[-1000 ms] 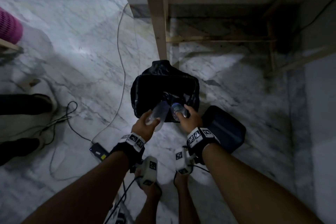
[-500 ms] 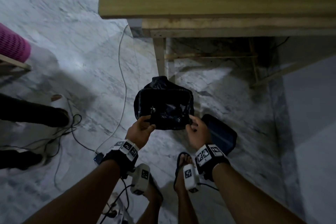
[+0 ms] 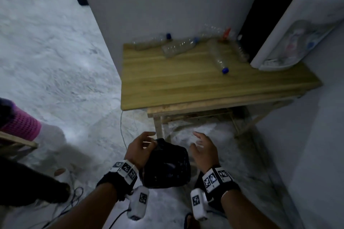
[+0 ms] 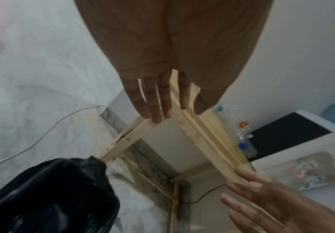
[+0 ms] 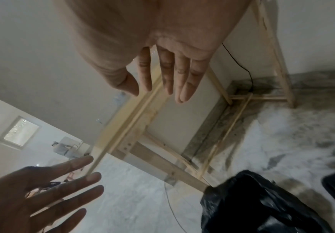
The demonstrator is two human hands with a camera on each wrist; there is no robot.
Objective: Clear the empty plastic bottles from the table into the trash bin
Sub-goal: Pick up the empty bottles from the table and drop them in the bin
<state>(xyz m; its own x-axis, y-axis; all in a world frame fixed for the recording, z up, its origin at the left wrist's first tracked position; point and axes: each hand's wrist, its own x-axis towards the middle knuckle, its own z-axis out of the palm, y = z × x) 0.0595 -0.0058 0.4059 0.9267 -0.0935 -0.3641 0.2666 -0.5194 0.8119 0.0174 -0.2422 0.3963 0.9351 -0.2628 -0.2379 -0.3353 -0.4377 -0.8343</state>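
**Reaching back toward the bottles: both hands empty over the bin**

Hovering over the bin point(image 3: 167, 165), the left hand point(image 3: 138, 151) and right hand point(image 3: 203, 151) both had fingers spread and held nothing; the wrist views confirmed straight, empty fingers. Left fingertips looked close to the bag's rim in the head view, but contact could not be judged.

Bin stood on the floor in front of the table point(image 3: 186, 83), beside its near left leg. Several empty bottles lay on their sides toward the table's far edge, against the wall and next to a white appliance point(image 3: 290, 39).

Nearest bottle point(image 3: 218, 56): blue cap pointing toward the person, body running away toward the wall, so its long axis lay roughly along the reach direction. It sat up and to the right of the hands, closer to the right hand. Judgement: right hand is the better choice, closing across the body from the side.

Another bottle point(image 3: 177, 47) lay crosswise farther left, likelier for the left hand.
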